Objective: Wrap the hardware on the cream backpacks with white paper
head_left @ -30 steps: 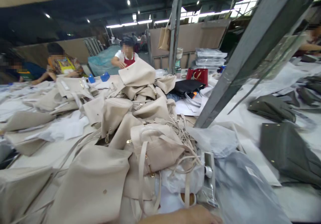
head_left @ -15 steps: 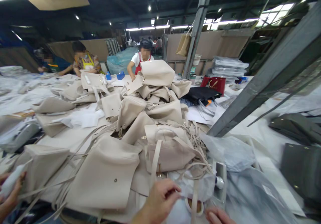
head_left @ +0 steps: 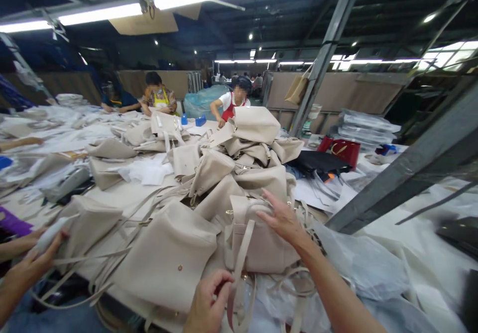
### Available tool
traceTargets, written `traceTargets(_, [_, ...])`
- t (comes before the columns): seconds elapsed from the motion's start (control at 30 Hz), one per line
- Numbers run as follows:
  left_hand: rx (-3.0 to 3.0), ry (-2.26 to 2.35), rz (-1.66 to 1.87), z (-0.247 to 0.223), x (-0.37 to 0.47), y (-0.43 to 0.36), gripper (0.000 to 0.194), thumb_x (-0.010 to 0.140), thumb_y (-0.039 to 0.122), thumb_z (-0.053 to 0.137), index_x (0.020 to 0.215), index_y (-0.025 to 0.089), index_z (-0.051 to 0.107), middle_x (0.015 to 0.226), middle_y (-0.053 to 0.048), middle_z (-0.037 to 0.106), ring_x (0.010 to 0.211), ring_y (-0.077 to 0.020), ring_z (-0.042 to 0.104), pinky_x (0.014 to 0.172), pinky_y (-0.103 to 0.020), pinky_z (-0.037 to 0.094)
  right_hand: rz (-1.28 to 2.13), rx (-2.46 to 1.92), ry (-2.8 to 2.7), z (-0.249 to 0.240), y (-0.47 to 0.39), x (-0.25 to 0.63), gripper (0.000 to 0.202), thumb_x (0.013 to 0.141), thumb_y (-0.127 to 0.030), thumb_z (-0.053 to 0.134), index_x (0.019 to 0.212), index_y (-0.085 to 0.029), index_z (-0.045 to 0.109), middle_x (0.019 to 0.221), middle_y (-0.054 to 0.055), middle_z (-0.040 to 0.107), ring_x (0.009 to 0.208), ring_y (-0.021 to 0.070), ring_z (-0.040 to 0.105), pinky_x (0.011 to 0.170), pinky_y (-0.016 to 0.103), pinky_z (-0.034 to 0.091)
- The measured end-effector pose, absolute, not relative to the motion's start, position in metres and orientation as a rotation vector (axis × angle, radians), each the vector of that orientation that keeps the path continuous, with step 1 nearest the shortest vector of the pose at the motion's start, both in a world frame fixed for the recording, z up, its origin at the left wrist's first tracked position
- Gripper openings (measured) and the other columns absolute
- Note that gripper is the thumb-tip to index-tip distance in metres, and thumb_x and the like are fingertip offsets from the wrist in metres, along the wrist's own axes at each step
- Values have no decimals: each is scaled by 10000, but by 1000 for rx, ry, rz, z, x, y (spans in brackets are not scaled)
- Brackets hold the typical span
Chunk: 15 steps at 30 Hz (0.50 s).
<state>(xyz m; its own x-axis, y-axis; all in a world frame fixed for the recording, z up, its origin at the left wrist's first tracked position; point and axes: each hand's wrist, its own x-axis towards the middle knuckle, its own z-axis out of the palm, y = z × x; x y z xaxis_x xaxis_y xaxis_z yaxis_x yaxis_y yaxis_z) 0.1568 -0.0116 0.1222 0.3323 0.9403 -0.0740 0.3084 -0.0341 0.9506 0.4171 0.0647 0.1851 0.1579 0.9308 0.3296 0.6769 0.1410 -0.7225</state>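
A beige handbag (head_left: 257,253) lies in front of me, with a loop handle on top and a long flat strap (head_left: 244,246) hanging down its front. My left hand (head_left: 211,300) is closed at the bottom centre, thumb and forefinger pinched at the strap's edge. Above the bag's handle, my right hand (head_left: 280,221) reaches in from the right with its fingers spread, holding nothing. To the left of this bag lies a larger beige bag (head_left: 168,258) with a small metal stud on its flap.
More beige bags (head_left: 257,124) are heaped behind. At left, another person's hands (head_left: 45,253) hold a pale object. A co-worker in a red apron (head_left: 229,109) stands across the table. A slanting metal beam (head_left: 403,173) and clear plastic bags (head_left: 362,253) are on the right.
My right hand has moved from the bottom edge up and forward over the handbag. My left hand has shifted slightly left, now at the strap. The view has swung left and up.
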Motion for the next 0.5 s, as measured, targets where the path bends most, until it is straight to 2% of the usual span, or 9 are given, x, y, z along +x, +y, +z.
traceTargets(0.1, [1467,1228,817,121,151,-6,268,831,434,569,815,201,700,747,-36,668,702,-191,594,631,-251,457,461,-1538,-1751,186,54,405,149,781,-232,611,898,-250,701,875,43,704,838,232,636,781,340,506])
traceTargets(0.17, [1392,1267,876,125,147,2,282,827,455,577,852,202,699,782,-38,680,749,-204,610,683,-266,476,393,-1509,-1881,181,28,400,121,807,-181,558,811,-249,658,788,26,656,761,204,610,707,300,498])
traceTargets(0.2, [1358,1279,904,128,146,8,297,826,467,579,875,201,700,812,-44,691,786,-215,620,725,-280,485,344,-1478,-1938,176,13,398,141,803,-146,531,781,-248,625,769,20,639,749,197,605,721,301,504])
traceTargets(0.27, [1302,1292,958,135,147,23,336,819,490,586,922,193,702,916,-70,713,897,-242,632,827,-310,485,209,-1368,-2020,164,-14,395,196,761,-70,483,763,-249,563,758,7,631,743,185,615,876,357,502])
traceTargets(0.37, [1179,1263,990,147,162,50,442,769,534,630,1011,171,700,1118,-112,698,1084,-282,596,924,-336,459,44,-1228,-2154,139,-44,391,217,751,-52,491,801,-256,544,732,-14,640,702,163,637,994,388,471])
traceTargets(0.43, [1084,1192,922,153,178,68,499,732,549,660,1039,158,693,1146,-120,694,1106,-295,589,901,-343,470,1,-1172,-2239,120,-56,387,198,812,-77,503,808,-266,564,695,-29,647,651,142,641,989,353,491])
traceTargets(0.5, [1031,1108,828,158,196,82,484,696,502,703,1022,145,690,1062,-110,719,1023,-287,623,836,-339,489,14,-1163,-2264,103,-64,383,216,878,-107,486,812,-281,596,674,-35,664,630,132,654,995,332,506])
